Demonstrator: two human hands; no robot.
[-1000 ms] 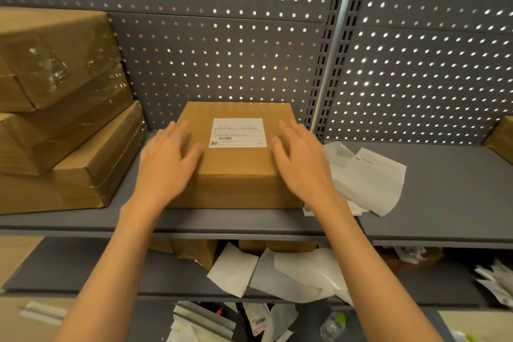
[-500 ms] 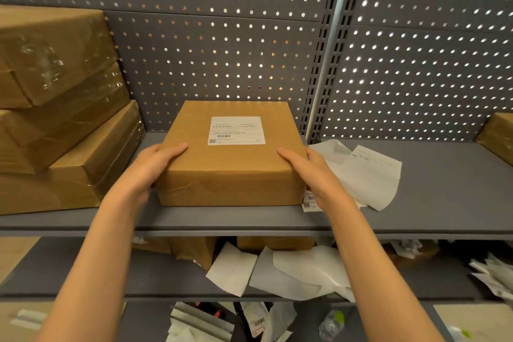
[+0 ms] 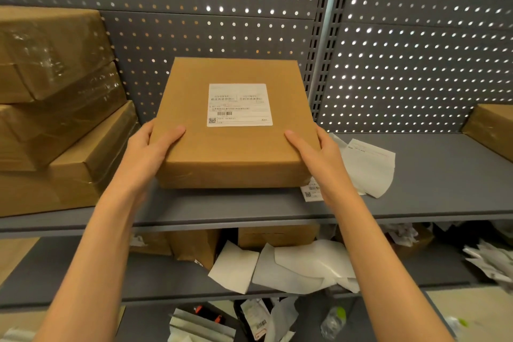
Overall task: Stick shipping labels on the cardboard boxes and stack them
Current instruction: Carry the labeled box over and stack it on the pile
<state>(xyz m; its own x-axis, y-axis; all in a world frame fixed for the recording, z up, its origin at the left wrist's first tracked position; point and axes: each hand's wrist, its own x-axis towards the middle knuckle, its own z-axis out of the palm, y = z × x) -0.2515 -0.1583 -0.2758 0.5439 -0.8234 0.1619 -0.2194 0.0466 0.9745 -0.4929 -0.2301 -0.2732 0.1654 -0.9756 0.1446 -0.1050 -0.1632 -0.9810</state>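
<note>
My left hand (image 3: 151, 150) grips the near left corner of the cardboard box (image 3: 236, 147), thumb on top; its fingers wrap under the side and are hidden. My right hand (image 3: 319, 153) grips the near right corner the same way, its fingers also out of sight. The box's underside is not visible, so I cannot tell whether it rests on the shelf (image 3: 430, 175) or sits just above it. The box's long axis runs near to far, with the far end toward the perforated back panel (image 3: 416, 50). The shipping label (image 3: 239, 105) lies on top, print too small to read. The box stack (image 3: 55, 108) at left is cut off by the frame. Loose backing papers (image 3: 366, 164) lie just right of the box, partly behind my right wrist.
</note>
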